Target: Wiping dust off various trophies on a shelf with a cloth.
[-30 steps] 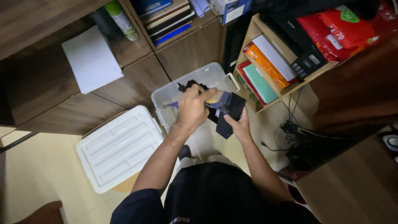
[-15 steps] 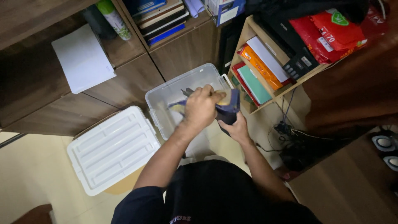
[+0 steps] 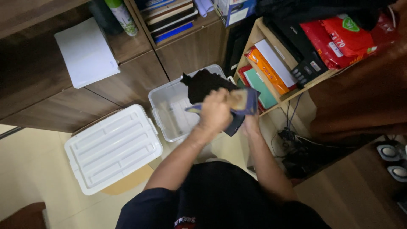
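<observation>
The person wears a dark navy short-sleeved T-shirt [image 3: 220, 199] with a small printed mark in white and red low on the chest. Both forearms are bare from the sleeve hems down, and the left hand [image 3: 215, 111] and right hand [image 3: 252, 124] wear no gloves.

Open bin [image 3: 167, 114] accessible from above; lid [image 3: 112, 148] flanks left, shelf [image 3: 254, 46] right, cabinet [image 3: 186, 51] behind.
</observation>
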